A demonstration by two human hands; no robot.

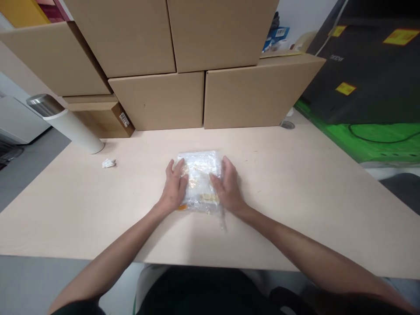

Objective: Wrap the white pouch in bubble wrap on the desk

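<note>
A flat package in clear, shiny plastic wrap lies on the pale wooden table, near its middle. It has yellowish print at its lower right and an orange patch at its lower left corner. My left hand grips the left edge, thumb on top. On the right edge, my right hand holds the package with its thumb over the top face. A loose strip of plastic hangs from the lower right corner.
Cardboard boxes are stacked along the table's back edge. A white bottle with a steel cap stands at the back left, a crumpled white scrap in front of it. Beyond the right edge are a dark case and a green surface.
</note>
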